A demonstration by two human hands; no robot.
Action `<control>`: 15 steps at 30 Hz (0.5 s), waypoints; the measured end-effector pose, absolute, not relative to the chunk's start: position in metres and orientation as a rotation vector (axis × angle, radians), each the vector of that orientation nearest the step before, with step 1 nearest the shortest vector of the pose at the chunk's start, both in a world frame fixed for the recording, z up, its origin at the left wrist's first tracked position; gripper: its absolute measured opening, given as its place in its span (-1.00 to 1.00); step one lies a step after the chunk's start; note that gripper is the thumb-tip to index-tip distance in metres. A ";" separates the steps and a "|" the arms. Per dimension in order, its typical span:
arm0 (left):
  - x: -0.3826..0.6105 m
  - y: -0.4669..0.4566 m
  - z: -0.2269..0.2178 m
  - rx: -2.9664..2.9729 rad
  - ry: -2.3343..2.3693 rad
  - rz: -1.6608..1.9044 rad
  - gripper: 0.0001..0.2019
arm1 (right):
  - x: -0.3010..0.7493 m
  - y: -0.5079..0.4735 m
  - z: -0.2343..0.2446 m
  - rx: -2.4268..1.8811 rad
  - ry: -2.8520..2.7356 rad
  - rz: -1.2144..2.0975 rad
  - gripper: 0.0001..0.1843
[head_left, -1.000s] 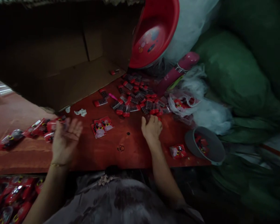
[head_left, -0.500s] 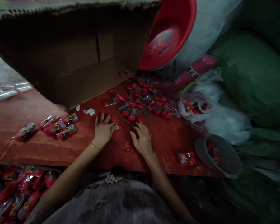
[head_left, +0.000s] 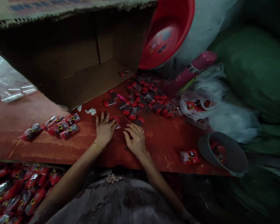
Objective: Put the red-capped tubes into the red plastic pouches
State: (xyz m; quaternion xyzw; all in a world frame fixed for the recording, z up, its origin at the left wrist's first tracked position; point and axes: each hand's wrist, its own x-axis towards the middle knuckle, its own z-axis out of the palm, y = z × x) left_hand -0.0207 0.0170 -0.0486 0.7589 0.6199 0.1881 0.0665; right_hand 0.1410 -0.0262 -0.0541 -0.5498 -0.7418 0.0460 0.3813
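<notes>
My left hand (head_left: 105, 130) lies on the red tabletop with its fingers spread. Its thumb side rests against a small flat red packet (head_left: 116, 122). My right hand (head_left: 136, 140) is just to the right, its fingers loosely bent and the thumb apart from them, with nothing visible in it. Beyond its fingertips lies a small clear case with a red cap (head_left: 140, 120). A pile of similar red-capped cases (head_left: 149, 99) spreads behind, with a pink stick (head_left: 120, 97) among them. Near my right wrist lies a small dark ring-like thing (head_left: 126, 149), partly hidden.
A large cardboard box (head_left: 84, 84) lies open toward me. Filled red packets (head_left: 60, 127) sit at left, and many more packets (head_left: 25, 189) are below the table edge. At right are a grey bowl (head_left: 205, 149), a packet (head_left: 189, 157), a pink flask (head_left: 186, 73) and a red basin (head_left: 170, 46).
My right hand has moved left toward the packet, uncovering the red-capped case beyond its fingers. My left hand stays at the packet. The view has shifted slightly.
</notes>
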 end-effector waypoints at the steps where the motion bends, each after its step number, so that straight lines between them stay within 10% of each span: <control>1: -0.021 0.018 -0.049 2.295 1.875 0.552 -0.67 | 0.142 -0.027 -0.055 -1.401 -1.890 0.117 -0.79; 15: -0.014 0.008 -0.012 2.055 1.867 0.894 -0.77 | 0.124 -0.021 -0.040 -1.354 -1.277 0.957 -0.61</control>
